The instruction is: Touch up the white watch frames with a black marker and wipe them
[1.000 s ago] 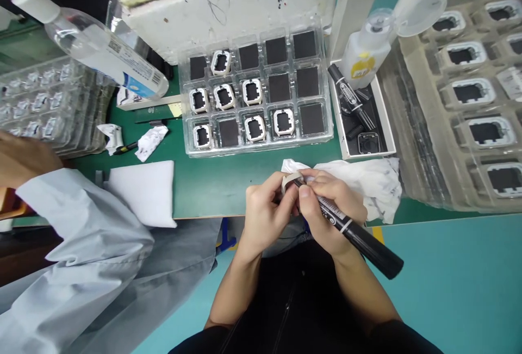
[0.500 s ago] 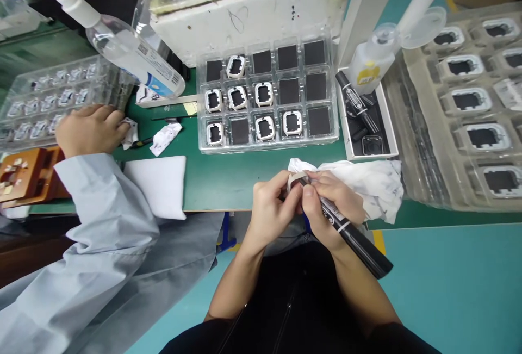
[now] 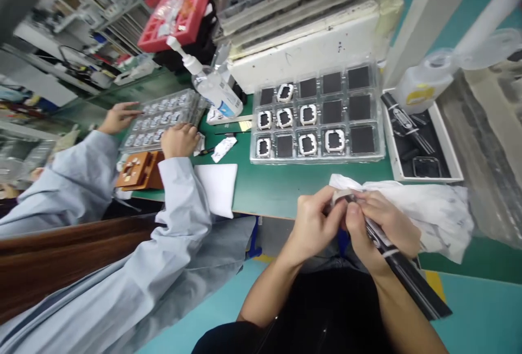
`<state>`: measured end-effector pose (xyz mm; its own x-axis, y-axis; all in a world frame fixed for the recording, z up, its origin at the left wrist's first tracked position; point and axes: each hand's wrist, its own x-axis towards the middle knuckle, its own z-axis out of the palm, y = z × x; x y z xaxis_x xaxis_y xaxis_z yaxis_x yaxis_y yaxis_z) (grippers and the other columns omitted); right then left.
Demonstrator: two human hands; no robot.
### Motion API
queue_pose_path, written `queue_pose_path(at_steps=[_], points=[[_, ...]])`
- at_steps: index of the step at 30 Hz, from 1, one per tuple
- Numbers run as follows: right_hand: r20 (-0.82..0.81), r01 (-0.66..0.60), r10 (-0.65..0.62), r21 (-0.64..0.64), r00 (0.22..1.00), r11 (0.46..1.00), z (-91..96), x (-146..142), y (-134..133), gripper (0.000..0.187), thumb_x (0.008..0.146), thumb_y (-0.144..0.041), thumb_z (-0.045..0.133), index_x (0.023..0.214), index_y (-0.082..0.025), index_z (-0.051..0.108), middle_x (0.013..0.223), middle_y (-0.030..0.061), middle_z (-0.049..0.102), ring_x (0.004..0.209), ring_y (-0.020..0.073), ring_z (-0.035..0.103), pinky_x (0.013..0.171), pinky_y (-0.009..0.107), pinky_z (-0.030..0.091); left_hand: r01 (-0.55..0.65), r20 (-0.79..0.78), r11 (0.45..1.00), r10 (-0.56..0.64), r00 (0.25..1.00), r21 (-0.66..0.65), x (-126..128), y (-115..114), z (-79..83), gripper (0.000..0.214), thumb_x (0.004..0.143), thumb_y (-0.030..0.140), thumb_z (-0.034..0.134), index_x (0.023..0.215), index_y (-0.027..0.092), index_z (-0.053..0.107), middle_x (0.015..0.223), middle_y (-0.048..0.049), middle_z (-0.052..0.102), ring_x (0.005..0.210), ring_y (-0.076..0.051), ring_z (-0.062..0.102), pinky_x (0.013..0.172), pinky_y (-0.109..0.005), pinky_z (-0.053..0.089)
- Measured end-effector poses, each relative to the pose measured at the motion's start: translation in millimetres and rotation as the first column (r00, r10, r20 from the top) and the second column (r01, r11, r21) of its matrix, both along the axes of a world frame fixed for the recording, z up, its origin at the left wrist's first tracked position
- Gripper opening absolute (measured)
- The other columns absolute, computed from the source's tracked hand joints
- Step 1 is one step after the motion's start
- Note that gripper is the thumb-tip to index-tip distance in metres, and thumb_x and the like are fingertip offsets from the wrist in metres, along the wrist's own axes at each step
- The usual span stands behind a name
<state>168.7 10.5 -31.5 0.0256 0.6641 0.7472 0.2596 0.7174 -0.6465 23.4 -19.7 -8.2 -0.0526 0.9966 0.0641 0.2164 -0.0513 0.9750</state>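
My left hand pinches a small pale frame near the table's front edge; fingers cover most of it. In my right hand is a black marker pen, its tip end up against the frame and its barrel slanting down to the right. The marker's tip is hidden among my fingers. Beyond my hands lies a clear plastic tray of square pockets, several holding white frames with dark openings. A crumpled white cloth lies right beside my right hand.
A white box at right holds markers, with a plastic bottle behind. A pump bottle stands left. A co-worker's hands rest at another tray, near orange blocks and a folded white cloth.
My view has swung left, shifting the scene rightward and bringing the co-worker's other hand into sight. Both my hands keep their hold on the frame and marker.
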Motion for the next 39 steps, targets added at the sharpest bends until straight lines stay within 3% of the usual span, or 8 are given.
queue_pose_path(at_steps=[5,9,20,26,30,35,39], points=[[-0.131,-0.044,0.029,-0.116,0.991,0.992,-1.3,-1,-6,0.019,0.094,-0.006,0.079,0.092,-0.025,0.079,0.078,-0.0015,0.080,0.087,0.0279,0.090,0.092,0.049,0.080,0.060,0.262,0.992,-0.029,0.965,-0.111,-2,4,0.6,0.037,0.108,0.050,0.079,0.089,0.019,0.071,0.068,0.0014,0.073,0.056,-0.012,0.068,0.058,-0.023,0.053],[-0.175,-0.027,0.020,-0.034,0.984,0.999,-3.9,-6,-10,0.022,0.094,-0.009,0.082,0.108,-0.026,0.078,0.090,-0.0007,0.085,0.095,0.0289,0.092,0.094,0.051,0.082,0.045,0.351,0.983,0.021,0.936,-0.178,-5,5,3.1,0.043,0.104,0.058,0.084,0.092,0.018,0.073,0.069,0.0006,0.076,0.054,-0.013,0.069,0.055,-0.023,0.056],[-0.138,-0.009,0.001,-0.059,0.990,0.998,8.4,-12,-7,0.023,0.097,-0.011,0.079,0.111,-0.028,0.073,0.097,0.0010,0.089,0.100,0.0294,0.093,0.084,0.045,0.082,0.070,0.406,0.981,0.009,0.914,-0.180,-7,11,14.2,0.041,0.095,0.052,0.096,0.086,0.019,0.073,0.065,0.0004,0.074,0.051,-0.013,0.067,0.051,-0.024,0.056],[-0.078,0.014,-0.020,-0.079,0.997,0.997,11.9,-11,-9,0.027,0.095,-0.006,0.078,0.111,-0.026,0.071,0.094,0.0027,0.086,0.099,0.0292,0.093,0.088,0.045,0.080,0.006,0.308,0.990,0.038,0.950,-0.141,-5,9,10.6,0.037,0.095,0.048,0.096,0.088,0.019,0.075,0.067,0.0018,0.072,0.055,-0.012,0.065,0.055,-0.024,0.054],[-0.052,0.017,-0.020,-0.073,0.998,0.997,14.0,-11,-9,0.028,0.094,-0.005,0.077,0.111,-0.027,0.070,0.090,0.0004,0.084,0.095,0.0272,0.091,0.091,0.048,0.081,-0.051,0.156,0.996,0.063,0.986,-0.078,-5,3,5.8,0.031,0.103,0.044,0.086,0.088,0.019,0.075,0.069,0.0021,0.069,0.060,-0.012,0.062,0.059,-0.023,0.051],[-0.039,0.029,-0.032,-0.076,0.999,0.997,13.9,-11,-9,0.025,0.094,-0.005,0.077,0.108,-0.026,0.070,0.089,0.0011,0.082,0.093,0.0263,0.090,0.091,0.048,0.081,-0.081,-0.025,0.995,0.080,0.997,-0.052,-6,-2,3.6,0.028,0.105,0.037,0.079,0.085,0.019,0.071,0.067,0.0047,0.056,0.061,-0.010,0.045,0.060,-0.024,0.041],[-0.026,0.049,-0.051,-0.070,0.998,0.996,14.3,-11,-10,0.027,0.094,-0.006,0.078,0.109,-0.027,0.070,0.088,-0.0004,0.081,0.091,0.0251,0.090,0.092,0.047,0.082,-0.073,-0.072,0.996,0.070,0.995,-0.044,-6,-4,2.4,0.028,0.107,0.036,0.075,0.085,0.020,0.068,0.068,0.0054,0.050,0.062,-0.011,0.039,0.059,-0.026,0.036]])
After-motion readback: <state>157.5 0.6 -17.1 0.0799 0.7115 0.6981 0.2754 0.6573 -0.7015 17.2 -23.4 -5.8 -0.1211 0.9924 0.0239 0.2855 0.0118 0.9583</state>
